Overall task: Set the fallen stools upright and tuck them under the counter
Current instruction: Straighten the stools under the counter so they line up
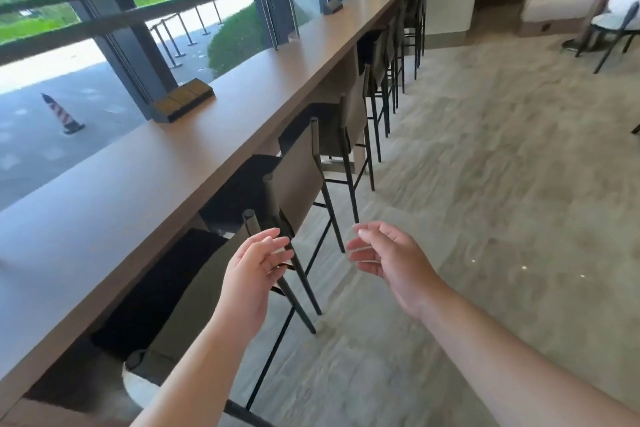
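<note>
Several tall stools with dark seats, brown backs and thin black legs stand upright in a row along the long wooden counter [145, 177], seats under its edge. The nearest stool [194, 291] is right below me; the second stool [298, 180] stands just beyond it. My left hand [254, 270] hovers with relaxed fingers in front of the nearest stool's back post, holding nothing. My right hand [388, 260] hangs loosely curled over the floor, apart from the stools, and holds nothing.
Dark power-socket boxes [183, 99] sit on the counter by the window. Pale stone floor [485, 184] spreads to the right. A sofa [557, 0], a round table and a chair [613, 24] stand at the far right.
</note>
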Tool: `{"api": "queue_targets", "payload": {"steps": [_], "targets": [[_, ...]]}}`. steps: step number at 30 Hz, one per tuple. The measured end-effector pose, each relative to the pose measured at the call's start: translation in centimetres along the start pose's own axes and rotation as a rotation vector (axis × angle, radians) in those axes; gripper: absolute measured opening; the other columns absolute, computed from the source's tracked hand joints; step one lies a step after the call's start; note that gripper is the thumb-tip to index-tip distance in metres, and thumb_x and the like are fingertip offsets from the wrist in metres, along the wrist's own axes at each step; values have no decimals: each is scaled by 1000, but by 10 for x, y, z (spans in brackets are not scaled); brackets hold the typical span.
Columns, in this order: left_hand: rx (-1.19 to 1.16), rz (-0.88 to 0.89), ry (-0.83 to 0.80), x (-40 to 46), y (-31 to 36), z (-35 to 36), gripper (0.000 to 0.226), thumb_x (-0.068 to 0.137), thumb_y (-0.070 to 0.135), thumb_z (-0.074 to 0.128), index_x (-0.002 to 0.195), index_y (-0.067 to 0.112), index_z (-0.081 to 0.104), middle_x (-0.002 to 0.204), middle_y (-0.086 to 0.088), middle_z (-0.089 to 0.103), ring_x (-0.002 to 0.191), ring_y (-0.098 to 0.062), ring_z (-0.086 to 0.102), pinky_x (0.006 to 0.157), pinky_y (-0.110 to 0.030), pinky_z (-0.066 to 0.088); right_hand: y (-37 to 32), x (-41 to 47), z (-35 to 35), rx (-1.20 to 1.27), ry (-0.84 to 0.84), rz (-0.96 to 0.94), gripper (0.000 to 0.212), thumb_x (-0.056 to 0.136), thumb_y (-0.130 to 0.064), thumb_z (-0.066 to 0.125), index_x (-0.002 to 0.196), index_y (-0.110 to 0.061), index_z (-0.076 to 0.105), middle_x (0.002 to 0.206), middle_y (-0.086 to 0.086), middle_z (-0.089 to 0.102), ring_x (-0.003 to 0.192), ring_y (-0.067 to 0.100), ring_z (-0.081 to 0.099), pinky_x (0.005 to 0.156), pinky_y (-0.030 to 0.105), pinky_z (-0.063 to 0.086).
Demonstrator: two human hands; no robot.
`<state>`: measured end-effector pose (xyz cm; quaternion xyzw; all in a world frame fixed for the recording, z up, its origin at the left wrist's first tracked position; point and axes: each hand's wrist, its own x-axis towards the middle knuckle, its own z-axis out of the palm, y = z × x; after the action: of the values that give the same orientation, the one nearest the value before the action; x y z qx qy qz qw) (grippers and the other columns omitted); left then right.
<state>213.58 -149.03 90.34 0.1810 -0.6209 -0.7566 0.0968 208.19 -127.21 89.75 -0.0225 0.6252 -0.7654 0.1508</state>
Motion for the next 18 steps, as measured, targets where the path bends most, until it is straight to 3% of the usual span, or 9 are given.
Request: {"api": "queue_targets", "payload": {"steps": [9,14,18], "targets": [[-14,29,112,92,5,43,27,94,20,55,117,18,69,111,-8,74,104,-26,70,95,-44,50,-24,111,-18,-64,-154,42,18,81,-42,57,88,-38,73,93,2,75,90,18,72,76,29,52],[-71,12,148,155,-8,36,38,79,31,59,114,20,71,111,-6,74,102,-23,71,87,-37,49,-16,184,-1,-99,-175,93,22,82,-39,58,94,-29,72,94,5,75,89,19,72,76,31,52],[-126,-9,201,223,-9,26,37,80,30,59,113,21,70,109,-4,75,102,-22,71,86,-35,49,-14,246,24,-192,-201,135,27,83,-38,56,101,-23,69,95,5,75,90,21,71,76,31,51]]}}
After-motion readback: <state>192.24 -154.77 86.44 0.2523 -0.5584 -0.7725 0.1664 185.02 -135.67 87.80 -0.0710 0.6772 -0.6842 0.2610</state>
